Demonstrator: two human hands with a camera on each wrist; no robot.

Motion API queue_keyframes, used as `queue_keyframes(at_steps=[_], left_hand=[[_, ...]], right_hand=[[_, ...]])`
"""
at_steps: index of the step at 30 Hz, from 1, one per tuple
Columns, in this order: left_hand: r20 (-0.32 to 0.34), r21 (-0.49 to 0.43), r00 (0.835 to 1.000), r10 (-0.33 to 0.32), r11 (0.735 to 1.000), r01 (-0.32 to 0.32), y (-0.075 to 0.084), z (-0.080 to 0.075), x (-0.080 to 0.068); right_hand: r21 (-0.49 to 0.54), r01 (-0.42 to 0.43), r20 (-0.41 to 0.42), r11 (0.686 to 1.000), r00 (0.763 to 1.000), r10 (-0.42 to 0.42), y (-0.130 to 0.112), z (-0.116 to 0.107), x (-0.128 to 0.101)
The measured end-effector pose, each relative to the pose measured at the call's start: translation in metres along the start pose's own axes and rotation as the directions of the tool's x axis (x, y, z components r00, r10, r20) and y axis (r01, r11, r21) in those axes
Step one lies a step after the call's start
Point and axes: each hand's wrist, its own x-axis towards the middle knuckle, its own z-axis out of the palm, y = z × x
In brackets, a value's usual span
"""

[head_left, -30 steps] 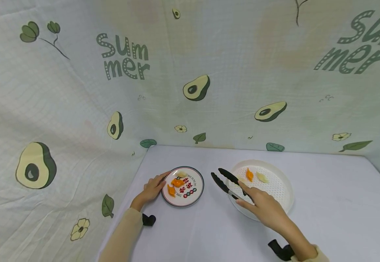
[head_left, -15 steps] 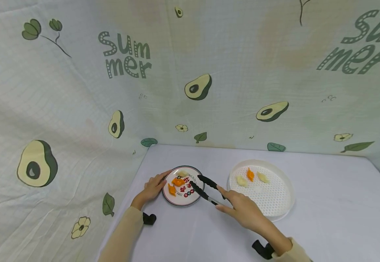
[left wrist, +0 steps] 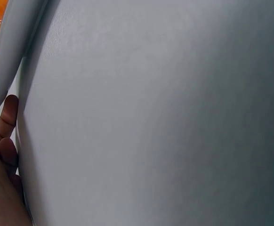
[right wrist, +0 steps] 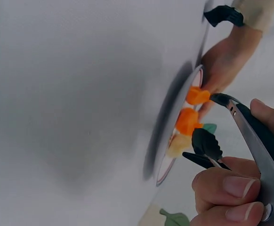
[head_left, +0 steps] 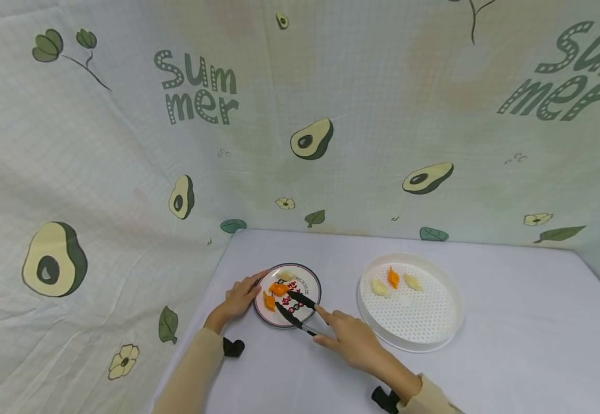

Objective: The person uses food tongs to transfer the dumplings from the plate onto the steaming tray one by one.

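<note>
My left hand holds the left rim of a small white plate with red print and a dark-lined rim. In the left wrist view, fingers lie at the edge of the plate. On the plate are two orange dumpling-shaped pieces and a pale one. My right hand grips metal tongs with black tips. Their spread tips are over the plate, close to the orange pieces, with nothing between them. The right wrist view shows the tongs beside the orange piece.
A round white tray with a perforated base stands on the right of the white table. In it lie an orange piece and two pale pieces. A printed cloth hangs behind and at the left.
My right hand has carried the tongs leftward from above the tray to over the plate. The left hand stays at the plate's rim, and the pieces lie where they were.
</note>
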Motion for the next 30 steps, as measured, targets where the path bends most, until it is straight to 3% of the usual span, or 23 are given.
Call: queue_keyframes(at_steps=[11, 30], left_hand=[[0.007, -0.009, 1.000, 0.014, 1.000, -0.014, -0.001, 0.000, -0.003], [0.007, -0.005, 0.999, 0.031, 0.999, -0.031, -0.003, -0.001, 0.001]], right_hand=[[-0.048, -0.013, 0.011, 0.999, 1.000, 0.013, -0.009, 0.015, 0.014], [-0.020, -0.033, 0.043, 0.999, 0.998, 0.034, -0.025, 0.022, 0.025]])
